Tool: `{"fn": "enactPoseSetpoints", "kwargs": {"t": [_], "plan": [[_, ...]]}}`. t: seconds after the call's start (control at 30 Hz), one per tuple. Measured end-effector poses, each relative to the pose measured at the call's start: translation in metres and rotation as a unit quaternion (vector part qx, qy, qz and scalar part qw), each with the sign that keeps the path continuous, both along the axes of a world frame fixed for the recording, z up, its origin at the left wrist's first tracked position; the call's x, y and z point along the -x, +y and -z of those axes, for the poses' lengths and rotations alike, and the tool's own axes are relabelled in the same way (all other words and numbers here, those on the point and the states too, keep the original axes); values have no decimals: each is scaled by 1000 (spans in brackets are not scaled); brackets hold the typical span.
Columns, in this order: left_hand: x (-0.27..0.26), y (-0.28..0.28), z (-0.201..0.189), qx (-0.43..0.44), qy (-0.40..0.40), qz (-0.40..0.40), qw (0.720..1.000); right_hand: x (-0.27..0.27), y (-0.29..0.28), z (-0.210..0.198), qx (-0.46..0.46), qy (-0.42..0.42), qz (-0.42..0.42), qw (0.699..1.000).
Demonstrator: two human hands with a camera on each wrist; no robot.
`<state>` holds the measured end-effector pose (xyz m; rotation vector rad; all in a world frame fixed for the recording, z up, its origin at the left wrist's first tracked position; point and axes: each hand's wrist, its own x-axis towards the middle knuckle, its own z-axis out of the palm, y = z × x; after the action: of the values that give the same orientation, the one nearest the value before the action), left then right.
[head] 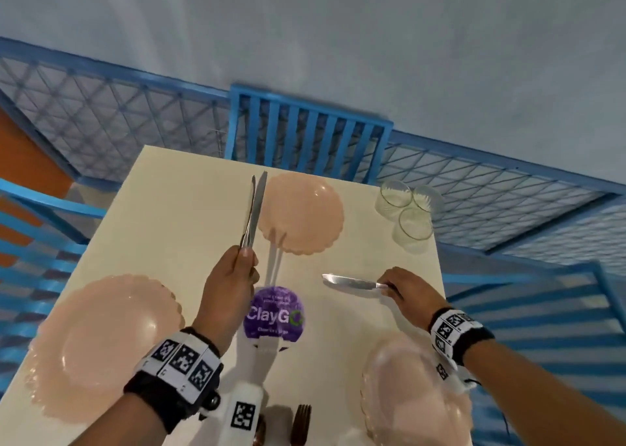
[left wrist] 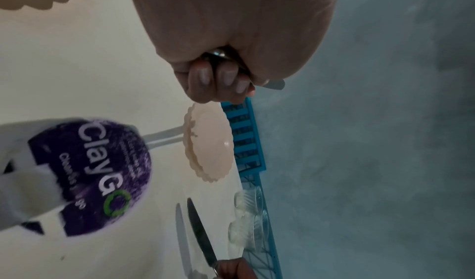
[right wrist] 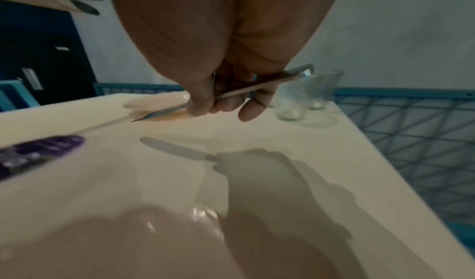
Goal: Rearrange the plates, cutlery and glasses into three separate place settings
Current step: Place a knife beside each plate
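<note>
Three pink scalloped plates lie on the cream table: one far (head: 301,213), one near left (head: 101,345), one near right (head: 411,395). My left hand (head: 237,276) grips two knives (head: 254,208) upright, blades pointing away, just left of the far plate. My right hand (head: 394,288) pinches the handle of a single knife (head: 349,281), held level above the table with its blade pointing left. Three clear glasses (head: 406,212) stand together at the far right corner. A fork (head: 300,423) lies at the near edge.
A purple round ClayGo sign (head: 273,312) on a white stand sits mid-table between my hands. Blue chairs (head: 305,130) and blue mesh railing (head: 491,188) surround the table. The table's right edge (head: 437,259) runs close by the glasses.
</note>
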<state>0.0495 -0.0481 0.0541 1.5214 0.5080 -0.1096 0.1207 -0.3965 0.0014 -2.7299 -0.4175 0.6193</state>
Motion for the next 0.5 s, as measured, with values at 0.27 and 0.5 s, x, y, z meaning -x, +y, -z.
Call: {"fn": "enactPoseSetpoints", "kwargs": {"t": [0.27,0.5], "plan": [[13,-58,13,39,14,56,998,28,-61,31,35,22,16,999],[6,-83,23,45,15,45,998,28,-64,40,53,37,-6,998]]}}
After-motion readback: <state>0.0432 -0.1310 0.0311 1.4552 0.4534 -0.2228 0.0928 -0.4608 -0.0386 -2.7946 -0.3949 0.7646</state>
